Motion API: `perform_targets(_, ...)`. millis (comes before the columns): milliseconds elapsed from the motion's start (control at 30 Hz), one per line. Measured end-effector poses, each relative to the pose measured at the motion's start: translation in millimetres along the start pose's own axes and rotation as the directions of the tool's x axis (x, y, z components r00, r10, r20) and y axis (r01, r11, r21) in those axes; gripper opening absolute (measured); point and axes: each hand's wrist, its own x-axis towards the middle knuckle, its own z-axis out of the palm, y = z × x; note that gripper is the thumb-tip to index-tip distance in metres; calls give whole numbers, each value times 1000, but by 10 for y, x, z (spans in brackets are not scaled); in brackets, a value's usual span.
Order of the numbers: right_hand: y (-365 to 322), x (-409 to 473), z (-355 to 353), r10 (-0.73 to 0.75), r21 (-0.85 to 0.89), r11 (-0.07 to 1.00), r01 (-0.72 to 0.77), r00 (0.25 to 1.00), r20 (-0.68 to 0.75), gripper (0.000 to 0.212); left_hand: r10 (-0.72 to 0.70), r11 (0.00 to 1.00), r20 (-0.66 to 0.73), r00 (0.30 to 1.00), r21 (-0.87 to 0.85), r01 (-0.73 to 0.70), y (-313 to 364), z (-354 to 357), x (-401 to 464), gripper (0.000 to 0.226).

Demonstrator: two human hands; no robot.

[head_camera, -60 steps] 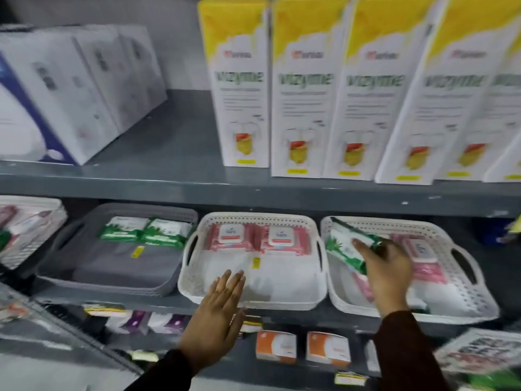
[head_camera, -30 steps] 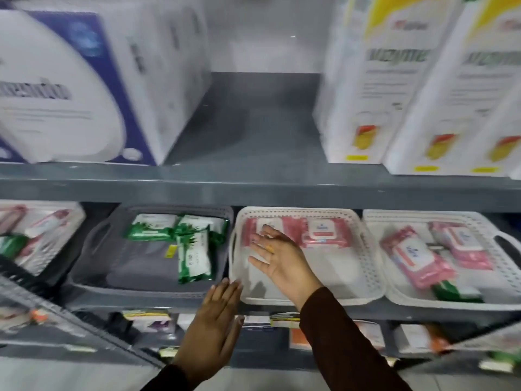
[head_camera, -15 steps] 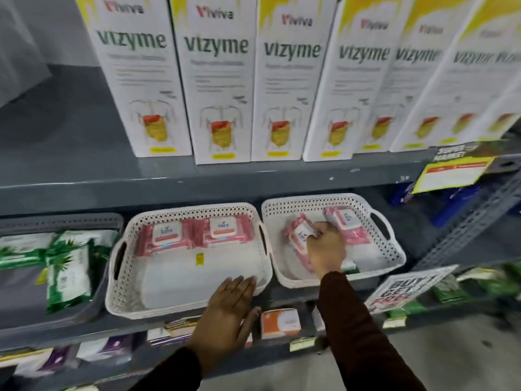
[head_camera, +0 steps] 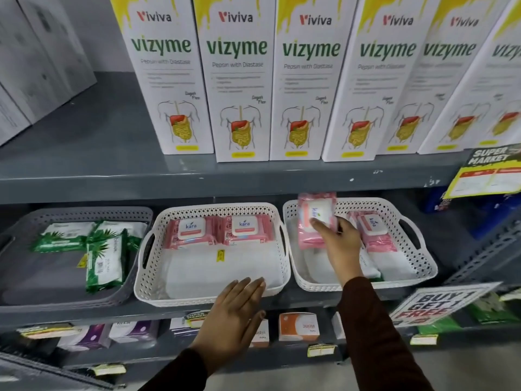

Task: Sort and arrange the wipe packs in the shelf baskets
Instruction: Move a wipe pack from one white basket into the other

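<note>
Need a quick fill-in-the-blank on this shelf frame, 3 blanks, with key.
1. The right hand holds a ____ wipe pack above the right white basket.
2. The middle white basket shows ____ pink packs side by side at its back.
3. The green packs lie in the ____ basket, while the left hand rests flat at the middle basket's front rim.

Missing words: pink; two; grey

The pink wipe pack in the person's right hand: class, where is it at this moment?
In the head view, the pink wipe pack is held upright by the right hand over the left end of the right white basket, right of the middle white basket.
</note>
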Motion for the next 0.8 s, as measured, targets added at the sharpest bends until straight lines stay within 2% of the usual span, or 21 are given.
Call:
perform_targets(67,-103,-87,210,23,-25,1000,-18,976,217,30,4,1000,-16,1000,2,-4,-74,-11,-53,55)
perform_targets(133,-126,-188,488,76,-184,983,-4,919,387,30,8,1000,-31,999,0,-8,-125,-27,-91,53)
perform_targets(200,-67,-267,752,127,-362,930,63,869,478,32,9,1000,-48,999,-5,-9,-161,-43,-127,52)
perform_targets(267,11,-311,986,169,-451,889,85,853,494,36,0,1000,-78,997,-8,-1,-215,-64,-189,50)
perform_targets(333,107,-361,1154,167,-532,838,125,869,467,41,-14,1000,-103,995,-11,13,-281,-96,-266,50)
perform_targets(433,230,-448,1255,-59,-702,605,375,901,431,57,-40,999,-131,991,-14,39,-383,-130,-387,50)
perform_targets(467,247,-463,1258,-115,-705,574,417,893,435,58,-50,999,-138,989,-12,49,-411,-137,-419,50)
perform_targets(533,238,-473,1248,-153,-681,578,449,880,450,52,-65,998,-151,986,-4,65,-459,-142,-473,51)
perform_targets(600,180,-472,1164,-175,-606,676,420,890,422,42,-72,997,-162,984,1,73,-496,-138,-518,51)
perform_targets(667,102,-467,971,-247,-522,764,379,919,306,31,-84,996,-176,981,1,85,-528,-135,-557,52)
perform_targets(733,68,-412,672,-357,-527,764,371,925,134,24,-93,996,-189,977,-2,95,-538,-124,-583,53)
perform_targets(800,78,-268,317,-354,-675,687,268,935,11,26,-103,994,-198,975,3,105,-516,-109,-586,55)
